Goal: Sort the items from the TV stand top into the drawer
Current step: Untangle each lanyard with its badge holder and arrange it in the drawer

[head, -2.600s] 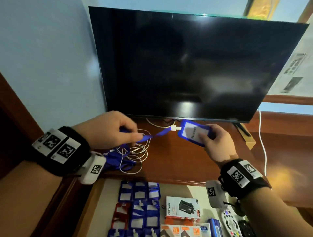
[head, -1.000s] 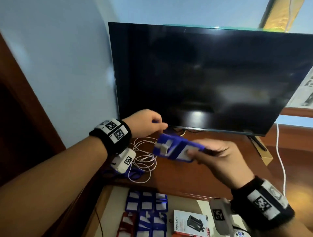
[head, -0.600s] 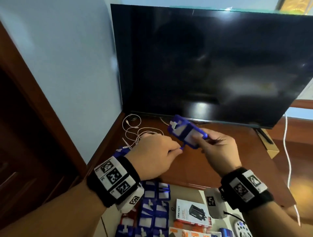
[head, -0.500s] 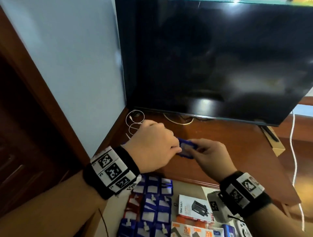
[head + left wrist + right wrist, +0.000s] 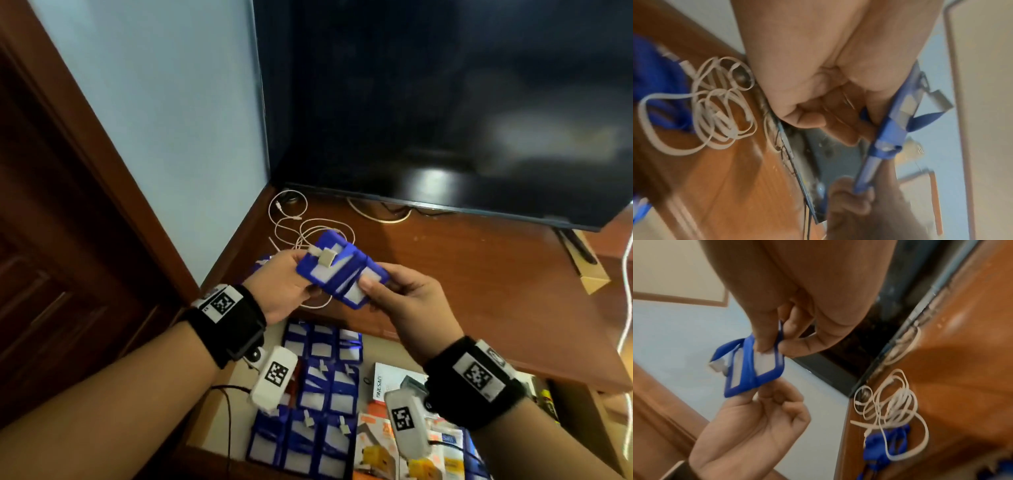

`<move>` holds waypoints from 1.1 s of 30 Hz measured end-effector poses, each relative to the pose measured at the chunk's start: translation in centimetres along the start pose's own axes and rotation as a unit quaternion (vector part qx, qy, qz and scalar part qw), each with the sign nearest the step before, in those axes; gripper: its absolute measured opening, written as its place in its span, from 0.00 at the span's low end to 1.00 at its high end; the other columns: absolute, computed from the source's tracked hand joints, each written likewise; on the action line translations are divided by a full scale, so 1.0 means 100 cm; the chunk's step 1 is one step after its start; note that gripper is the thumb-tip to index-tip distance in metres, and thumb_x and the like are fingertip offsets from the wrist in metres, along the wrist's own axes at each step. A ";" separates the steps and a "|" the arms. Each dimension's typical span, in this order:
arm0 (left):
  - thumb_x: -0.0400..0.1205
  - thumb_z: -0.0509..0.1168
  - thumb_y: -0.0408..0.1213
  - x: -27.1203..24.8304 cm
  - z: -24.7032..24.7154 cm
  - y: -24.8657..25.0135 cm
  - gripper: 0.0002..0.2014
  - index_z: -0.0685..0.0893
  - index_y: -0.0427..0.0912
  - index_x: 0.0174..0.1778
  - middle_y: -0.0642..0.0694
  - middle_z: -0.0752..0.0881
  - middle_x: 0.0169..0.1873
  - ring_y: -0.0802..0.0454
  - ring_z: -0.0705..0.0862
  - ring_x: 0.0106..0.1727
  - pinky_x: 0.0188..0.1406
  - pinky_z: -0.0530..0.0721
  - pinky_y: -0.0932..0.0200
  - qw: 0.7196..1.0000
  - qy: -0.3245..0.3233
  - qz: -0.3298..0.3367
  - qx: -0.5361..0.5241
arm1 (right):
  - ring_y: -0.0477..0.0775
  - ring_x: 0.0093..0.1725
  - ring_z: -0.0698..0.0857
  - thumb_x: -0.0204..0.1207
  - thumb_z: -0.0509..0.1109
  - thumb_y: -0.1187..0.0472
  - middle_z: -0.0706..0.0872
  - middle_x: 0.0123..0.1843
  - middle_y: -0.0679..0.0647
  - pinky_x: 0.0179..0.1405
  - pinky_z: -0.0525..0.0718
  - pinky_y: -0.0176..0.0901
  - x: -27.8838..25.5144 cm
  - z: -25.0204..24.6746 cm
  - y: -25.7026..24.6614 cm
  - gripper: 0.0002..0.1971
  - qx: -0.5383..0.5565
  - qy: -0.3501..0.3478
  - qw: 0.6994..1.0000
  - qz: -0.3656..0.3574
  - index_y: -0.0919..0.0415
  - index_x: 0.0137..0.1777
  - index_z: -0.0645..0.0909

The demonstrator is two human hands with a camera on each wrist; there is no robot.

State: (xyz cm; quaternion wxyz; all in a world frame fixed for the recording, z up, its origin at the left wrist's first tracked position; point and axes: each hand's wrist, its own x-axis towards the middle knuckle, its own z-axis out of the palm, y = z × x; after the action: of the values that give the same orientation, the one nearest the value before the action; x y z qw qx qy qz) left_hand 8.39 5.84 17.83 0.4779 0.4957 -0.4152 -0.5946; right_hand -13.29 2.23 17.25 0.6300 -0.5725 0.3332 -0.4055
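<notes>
- blue badge holder [image 5: 340, 270], lanyard wrapped round it, is held in the air at frame centre, above the front edge of the tv stand top [image 5: 479, 274].
- left hand [image 5: 281, 287] pinches its left end between thumb and fingers; right hand [image 5: 407, 301] pinches its right end.
- white cable [image 5: 308, 233] lies coiled on the stand behind the hands, near the tv [image 5: 445, 102].
- open drawer [image 5: 239, 377] at lower centre holds rows of blue badge holders [image 5: 329, 387] and boxes.
</notes>
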 end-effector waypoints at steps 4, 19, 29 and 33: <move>0.81 0.71 0.36 -0.002 0.008 -0.031 0.21 0.84 0.35 0.71 0.39 0.88 0.57 0.53 0.84 0.48 0.43 0.79 0.61 0.972 0.092 -0.060 -0.206 | 0.63 0.53 0.92 0.80 0.76 0.62 0.93 0.57 0.66 0.55 0.91 0.53 -0.001 0.018 0.034 0.15 0.111 0.049 0.988 0.100 0.66 0.64 0.88; 0.84 0.74 0.32 -0.021 -0.057 -0.134 0.05 0.91 0.40 0.54 0.42 0.95 0.46 0.60 0.89 0.39 0.43 0.90 0.57 0.953 0.058 -0.175 0.242 | 0.52 0.41 0.87 0.88 0.63 0.42 0.92 0.42 0.53 0.44 0.85 0.46 -0.018 0.016 0.124 0.23 -0.500 -0.236 0.816 0.169 0.58 0.42 0.87; 0.84 0.73 0.42 0.012 -0.100 -0.214 0.07 0.91 0.42 0.47 0.44 0.91 0.47 0.48 0.88 0.48 0.50 0.82 0.57 0.828 0.020 -0.320 0.461 | 0.52 0.47 0.88 0.86 0.63 0.45 0.92 0.48 0.47 0.46 0.87 0.47 -0.007 0.001 0.124 0.12 -0.568 -0.222 0.770 0.187 0.47 0.54 0.86; 0.83 0.74 0.48 0.015 -0.096 -0.231 0.14 0.90 0.41 0.54 0.45 0.91 0.52 0.45 0.90 0.53 0.57 0.87 0.51 0.804 0.016 -0.351 0.480 | 0.51 0.49 0.89 0.88 0.63 0.49 0.92 0.51 0.46 0.44 0.86 0.44 0.025 0.012 0.105 0.11 -0.568 -0.204 0.782 0.156 0.48 0.57 0.86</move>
State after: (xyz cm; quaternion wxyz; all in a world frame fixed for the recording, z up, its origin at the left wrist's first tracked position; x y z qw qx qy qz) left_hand 14.19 8.75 -6.38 -0.0559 0.7833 -0.4371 -0.4385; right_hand -9.77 0.75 7.11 0.2986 -0.8359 0.4522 0.0874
